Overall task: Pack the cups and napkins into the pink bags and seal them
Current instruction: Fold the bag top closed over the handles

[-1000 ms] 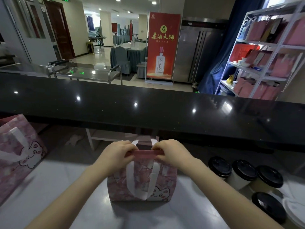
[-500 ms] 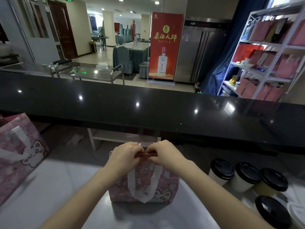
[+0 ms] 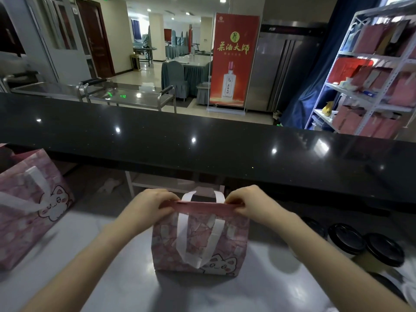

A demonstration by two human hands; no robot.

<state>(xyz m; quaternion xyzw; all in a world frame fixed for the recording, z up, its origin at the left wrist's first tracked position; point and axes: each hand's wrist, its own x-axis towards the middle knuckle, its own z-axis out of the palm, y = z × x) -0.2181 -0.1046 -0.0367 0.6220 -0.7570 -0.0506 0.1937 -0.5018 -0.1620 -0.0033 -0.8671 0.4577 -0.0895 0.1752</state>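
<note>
My left hand (image 3: 153, 206) and right hand (image 3: 252, 203) each pinch one end of the pink cat-print bag (image 3: 234, 239) along its folded top, probably pressing the seal closed.

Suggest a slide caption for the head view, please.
Left hand and right hand pinch the pink bag closed along its top, cups beside it.

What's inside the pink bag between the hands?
Cannot tell. The pink bag is closed along its top edge, pinched by the left hand and right hand, so the contents are covered. Only its white handles and cat print show.
</note>
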